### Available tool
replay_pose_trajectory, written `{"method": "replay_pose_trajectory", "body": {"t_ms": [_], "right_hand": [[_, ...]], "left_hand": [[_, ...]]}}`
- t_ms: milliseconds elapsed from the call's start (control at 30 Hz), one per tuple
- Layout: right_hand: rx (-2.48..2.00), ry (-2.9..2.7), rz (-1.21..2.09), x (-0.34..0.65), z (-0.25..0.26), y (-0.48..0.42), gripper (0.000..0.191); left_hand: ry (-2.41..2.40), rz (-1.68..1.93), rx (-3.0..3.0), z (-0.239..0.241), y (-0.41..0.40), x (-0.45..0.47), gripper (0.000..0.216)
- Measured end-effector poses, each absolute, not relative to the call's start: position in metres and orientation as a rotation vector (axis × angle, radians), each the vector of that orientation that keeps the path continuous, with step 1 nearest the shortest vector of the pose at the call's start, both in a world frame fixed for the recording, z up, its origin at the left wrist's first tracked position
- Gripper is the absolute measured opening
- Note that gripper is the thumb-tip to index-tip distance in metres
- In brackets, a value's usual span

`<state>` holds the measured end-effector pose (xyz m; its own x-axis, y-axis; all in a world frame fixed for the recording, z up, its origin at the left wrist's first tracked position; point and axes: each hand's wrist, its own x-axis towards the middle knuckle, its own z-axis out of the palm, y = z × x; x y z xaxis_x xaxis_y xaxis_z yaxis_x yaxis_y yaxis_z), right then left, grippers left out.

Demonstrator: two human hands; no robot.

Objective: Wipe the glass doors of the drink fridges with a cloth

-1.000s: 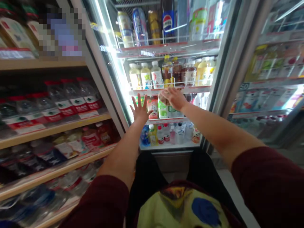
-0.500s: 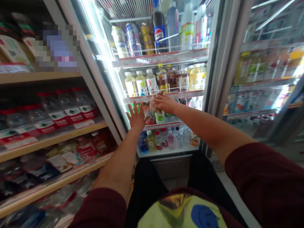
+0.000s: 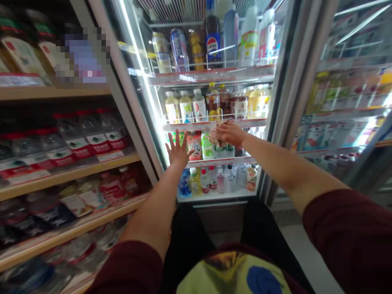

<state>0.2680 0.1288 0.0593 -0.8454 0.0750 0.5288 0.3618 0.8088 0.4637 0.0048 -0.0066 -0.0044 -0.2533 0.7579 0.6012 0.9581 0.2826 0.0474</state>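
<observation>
My right hand (image 3: 229, 133) is closed on a crumpled pinkish-brown cloth (image 3: 215, 135). It is held out in front of the drinks cooler (image 3: 241, 73), level with the edge of a middle shelf, with the cloth on its left side. Spread fingers mark my left hand (image 3: 177, 151), which is raised palm forward near the cooler's left side with nothing in it. Streaks of glare in front of the bottles look like reflections on a glass pane. Whether either palm touches it I cannot tell. Behind the hands stand a red-labelled pack (image 3: 194, 146) and a green-and-white one (image 3: 207, 147).
On the left, wooden shelves (image 3: 128, 159) hold rows of red-capped bottles (image 3: 87, 128). Inside the cooler are a dark cola bottle (image 3: 212, 41), several cans and small bottles on the bottom (image 3: 211, 179). Another glass-fronted cooler (image 3: 333, 94) stands on the right.
My right hand has shifted to the right with the cloth, uncovering more of the packs behind it. My left hand keeps its spread pose, and the view has shifted slightly.
</observation>
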Motion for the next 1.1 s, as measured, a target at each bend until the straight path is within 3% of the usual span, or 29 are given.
{"method": "replay_pose_trajectory", "body": {"t_ms": [133,233,433,633,800,900,1100], "right_hand": [[-0.630,-1.900,-0.676,0.314,0.071,0.161,0.053],[-0.766,-1.615,-0.576,0.338,0.051,0.166,0.061],[-0.662,-2.205,-0.675,0.369,-0.008,0.152,0.048],[-1.043,-1.800,-0.573,0.391,-0.039,0.150,0.058],[-0.889,-2.382,-0.584,0.381,-0.095,0.126,0.049],[-0.878,-2.393,-0.583,0.370,-0.075,0.129,0.045],[-0.983,-2.003,-0.530,0.322,-0.021,0.128,0.062]], "left_hand": [[-2.054,-0.631,-1.559,-0.009,-0.002,0.000,0.101],[-2.031,-0.670,-1.570,-0.010,0.000,-0.001,0.105],[-2.032,-0.715,-1.578,-0.009,-0.001,0.000,0.113],[-2.030,-0.740,-1.588,-0.007,-0.002,0.002,0.108],[-2.047,-0.737,-1.593,-0.005,-0.004,0.005,0.106],[-2.049,-0.744,-1.601,-0.005,-0.006,0.007,0.109],[-2.040,-0.743,-1.594,-0.006,-0.005,0.007,0.109]]}}
